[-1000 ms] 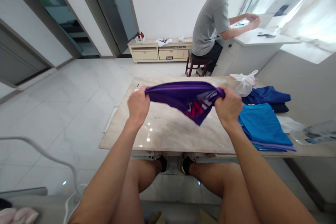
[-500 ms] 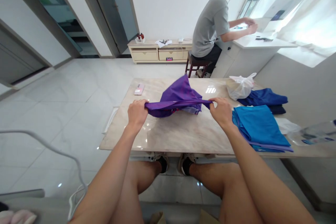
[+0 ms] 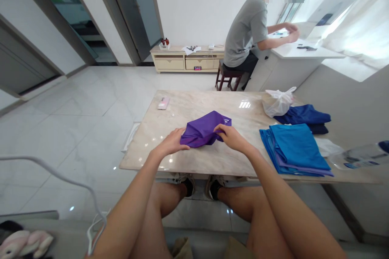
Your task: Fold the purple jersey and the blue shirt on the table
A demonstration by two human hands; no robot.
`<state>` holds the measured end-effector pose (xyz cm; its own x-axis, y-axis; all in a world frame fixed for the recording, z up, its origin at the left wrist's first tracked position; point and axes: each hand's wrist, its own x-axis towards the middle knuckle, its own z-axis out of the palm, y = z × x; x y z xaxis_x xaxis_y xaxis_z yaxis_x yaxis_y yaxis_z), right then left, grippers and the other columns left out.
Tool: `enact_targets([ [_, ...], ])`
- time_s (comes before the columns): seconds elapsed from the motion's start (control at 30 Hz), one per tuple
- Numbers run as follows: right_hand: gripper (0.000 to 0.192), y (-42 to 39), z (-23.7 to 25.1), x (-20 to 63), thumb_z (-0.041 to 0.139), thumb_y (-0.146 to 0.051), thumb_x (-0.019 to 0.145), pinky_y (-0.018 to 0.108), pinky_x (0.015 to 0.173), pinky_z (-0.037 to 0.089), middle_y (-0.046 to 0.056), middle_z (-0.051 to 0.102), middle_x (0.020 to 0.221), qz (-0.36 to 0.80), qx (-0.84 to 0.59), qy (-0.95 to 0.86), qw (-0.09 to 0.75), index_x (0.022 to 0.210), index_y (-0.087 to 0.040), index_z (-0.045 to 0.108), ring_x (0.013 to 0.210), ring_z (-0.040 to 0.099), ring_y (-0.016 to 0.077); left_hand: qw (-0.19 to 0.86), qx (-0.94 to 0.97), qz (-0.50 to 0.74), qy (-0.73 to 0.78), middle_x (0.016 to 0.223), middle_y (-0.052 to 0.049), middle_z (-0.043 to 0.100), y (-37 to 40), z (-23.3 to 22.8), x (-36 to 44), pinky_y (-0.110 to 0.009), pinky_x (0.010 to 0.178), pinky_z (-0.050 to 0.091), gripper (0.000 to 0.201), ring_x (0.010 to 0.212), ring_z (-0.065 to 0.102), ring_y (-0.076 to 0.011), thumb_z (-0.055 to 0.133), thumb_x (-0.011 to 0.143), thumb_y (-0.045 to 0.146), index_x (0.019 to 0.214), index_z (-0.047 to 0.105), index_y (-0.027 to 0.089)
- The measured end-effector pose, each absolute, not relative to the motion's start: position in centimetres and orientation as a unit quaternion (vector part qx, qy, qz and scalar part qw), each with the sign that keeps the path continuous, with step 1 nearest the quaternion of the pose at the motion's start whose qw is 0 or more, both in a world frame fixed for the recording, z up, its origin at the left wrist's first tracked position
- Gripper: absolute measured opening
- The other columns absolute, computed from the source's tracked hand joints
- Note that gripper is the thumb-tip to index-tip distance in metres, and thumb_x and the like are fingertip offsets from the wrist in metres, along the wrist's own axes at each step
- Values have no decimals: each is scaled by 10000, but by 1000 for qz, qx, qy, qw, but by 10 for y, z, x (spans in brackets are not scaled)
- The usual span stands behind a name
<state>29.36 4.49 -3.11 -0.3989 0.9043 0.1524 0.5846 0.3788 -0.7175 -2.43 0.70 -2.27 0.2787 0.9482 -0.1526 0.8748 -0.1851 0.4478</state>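
Right hand point(image 3: 224, 132) pinching the purple cloth point(image 3: 200, 128) by its near right edge, fingertips narrow, mid-frame on the bench point(image 3: 243, 156)! My left hand point(image 3: 174, 142) lies against the cloth's left end, though I can't tell whether it grips. I'd call this the straightening step; the next move calls for teasing that rumpled edge flat.
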Motion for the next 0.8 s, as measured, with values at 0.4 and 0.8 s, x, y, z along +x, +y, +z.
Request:
enact_targets([
  [0.4,572,28,-5,288,787,-318,943,470,1107,568,105,752,1328,271,-416,-761,418,1488,-263,619,1212,718,282,274,723,287,565,1061,-83,854,12,40,74,-376,965,588,213,1042,788,-290,649,1017,257,1096,846,241],
  [0.8,163,57,-47,319,659,-169,890,338,848,568,42,827,853,262,-522,-791,184,858,-216,811,830,742,258,504,299,684,435,966,-60,845,7,48,21,-369,990,669,369,992,819,-246,922,876,480,1050,794,181],
])
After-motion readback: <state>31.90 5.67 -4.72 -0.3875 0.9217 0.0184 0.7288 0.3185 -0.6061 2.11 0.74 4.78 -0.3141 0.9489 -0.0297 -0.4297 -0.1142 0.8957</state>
